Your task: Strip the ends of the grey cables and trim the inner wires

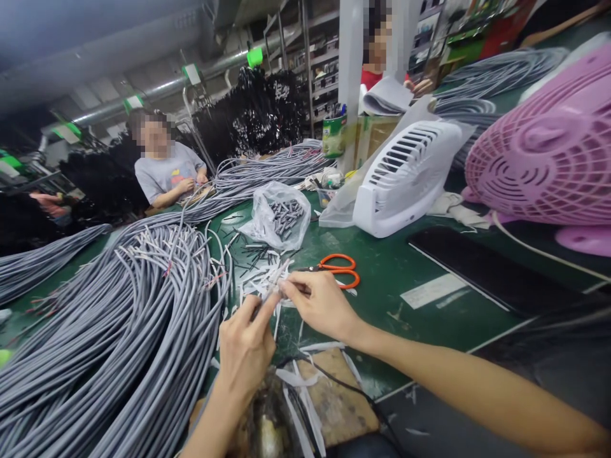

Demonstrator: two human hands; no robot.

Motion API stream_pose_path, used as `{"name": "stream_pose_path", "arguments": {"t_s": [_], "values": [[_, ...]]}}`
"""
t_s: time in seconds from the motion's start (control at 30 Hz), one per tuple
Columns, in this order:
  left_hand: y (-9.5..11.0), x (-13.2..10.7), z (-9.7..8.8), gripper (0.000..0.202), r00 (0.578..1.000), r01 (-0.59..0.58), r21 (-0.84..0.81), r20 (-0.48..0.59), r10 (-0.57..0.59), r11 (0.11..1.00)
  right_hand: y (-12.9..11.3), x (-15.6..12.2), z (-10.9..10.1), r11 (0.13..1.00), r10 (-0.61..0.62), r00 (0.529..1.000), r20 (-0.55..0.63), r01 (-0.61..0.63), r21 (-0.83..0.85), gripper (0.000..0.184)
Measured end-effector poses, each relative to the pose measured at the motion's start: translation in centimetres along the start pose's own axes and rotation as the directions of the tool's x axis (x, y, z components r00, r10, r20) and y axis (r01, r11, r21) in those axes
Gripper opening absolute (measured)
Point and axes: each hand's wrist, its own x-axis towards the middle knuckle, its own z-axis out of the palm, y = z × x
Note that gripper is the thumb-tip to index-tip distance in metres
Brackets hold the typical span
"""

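Your left hand (248, 334) and right hand (317, 304) both pinch a small pale piece (277, 290) where their fingertips meet, equally near; its long axis is unclear, white scraps (260, 278) just beyond on the worktop (375, 308)

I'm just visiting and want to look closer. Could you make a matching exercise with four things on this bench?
Column one:
1. Scissors
2. Strips
3. Bag
4. Round fan

Column two:
A. See-through, with short grey pieces in it
B. Pink, at the right side of the picture
C. White, scattered around where the hands meet
D. Orange-handled, near the right hand

Right pairs: 1-D, 2-C, 3-A, 4-B.
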Motion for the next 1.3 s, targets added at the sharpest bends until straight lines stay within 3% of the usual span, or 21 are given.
{"name": "stream_pose_path", "arguments": {"t_s": [0.17,0.2,0.27,0.33,0.4,0.5,0.57,0.6,0.63,0.67,0.7,0.73,0.8,0.83,0.97,1.03,1.13,1.3], "values": [[0.4,0.0,0.2,0.03,0.998,-0.052,-0.01,0.029,0.052,0.999,0.0,0.2,-0.3,1.0,0.026,0.999,0.019,-0.026,-0.008,0.039],[0.5,0.0,0.2,0.028,1.0,-0.015,-0.058,0.008,0.016,0.998,0.0,0.3,-0.3,1.0,0.027,0.999,0.024,-0.027,-0.008,0.039],[0.6,0.2,0.2,0.018,0.985,0.156,-0.187,-0.04,-0.166,0.97,0.2,0.5,-0.5,1.0,0.017,1.0,0.015,-0.016,-0.015,0.039],[0.7,0.4,0.2,0.009,0.934,0.322,-0.294,-0.054,-0.352,0.9,0.2,0.4,-0.4,0.998,-0.033,0.999,-0.015,0.033,-0.05,0.039],[0.6,0.6,0.3,0.01,0.912,0.378,-0.309,-0.039,-0.409,0.873,0.1,-0.3,-0.1,0.985,-0.135,0.99,-0.05,0.129,-0.116,0.036],[0.1,0.9,0.9,0.013,0.905,0.422,-0.248,0.063,-0.42,0.872,-0.7,-2.2,0.8,0.902,-0.408,0.913,-0.027,0.399,-0.164,0.031],[-0.3,1.0,1.5,0.013,0.855,0.518,-0.266,0.19,-0.482,0.813,-1.2,-3.1,1.1,0.81,-0.58,0.814,-0.019,0.574,-0.122,0.03],[-0.5,1.1,1.7,0.013,0.824,0.566,-0.307,0.238,-0.514,0.765,-1.3,-3.3,1.0,0.789,-0.612,0.79,-0.033,0.608,-0.089,0.029],[-0.6,1.1,1.8,0.013,0.795,0.607,-0.363,0.268,-0.545,0.707,-1.3,-3.1,0.8,0.81,-0.587,0.805,-0.082,0.585,-0.052,0.029],[-0.7,1.1,1.7,0.015,0.767,0.638,-0.425,0.278,-0.578,0.642,-1.1,-2.7,0.5,0.879,-0.474,0.873,-0.113,0.477,-0.009,0.026],[-0.7,1.1,1.6,0.017,0.741,0.657,-0.486,0.278,-0.611,0.576,-0.9,-2.0,0.2,0.945,-0.312,0.936,-0.162,0.323,0.05,0.022],[-0.6,1.1,1.4,0.02,0.717,0.667,-0.539,0.276,-0.64,0.515,-0.6,-1.2,-0.2,0.979,-0.129,0.967,-0.221,0.16,0.127,0.018],[-0.4,1.1,0.8,0.024,0.686,0.669,-0.611,0.288,-0.668,0.423,0.0,0.3,-0.9,0.942,0.114,0.963,-0.242,-0.028,0.335,0.023],[-0.2,1.1,0.5,0.026,0.684,0.665,-0.633,0.303,-0.664,0.396,0.2,0.8,-1.1,0.902,0.188,0.964,-0.19,-0.094,0.421,0.03],[0.1,1.1,-0.1,0.031,0.703,0.655,-0.667,0.366,-0.61,0.355,0.0,1.1,-0.7,0.707,0.236,0.953,0.19,-0.303,0.639,0.05],[0.2,1.1,-0.1,0.034,0.703,0.661,-0.677,0.408,-0.582,0.324,-0.4,0.8,-0.3,0.581,0.221,0.934,0.282,-0.359,0.73,0.054],[0.3,1.2,0.1,0.04,0.705,0.663,-0.7,0.466,-0.535,0.264,-0.7,0.7,0.2,0.471,0.254,0.919,0.302,-0.391,0.791,0.053],[0.9,1.0,0.5,0.04,0.677,0.664,-0.734,0.51,-0.53,0.141,-0.4,0.8,0.8,0.544,0.356,0.917,0.179,-0.359,0.758,0.046]]}}
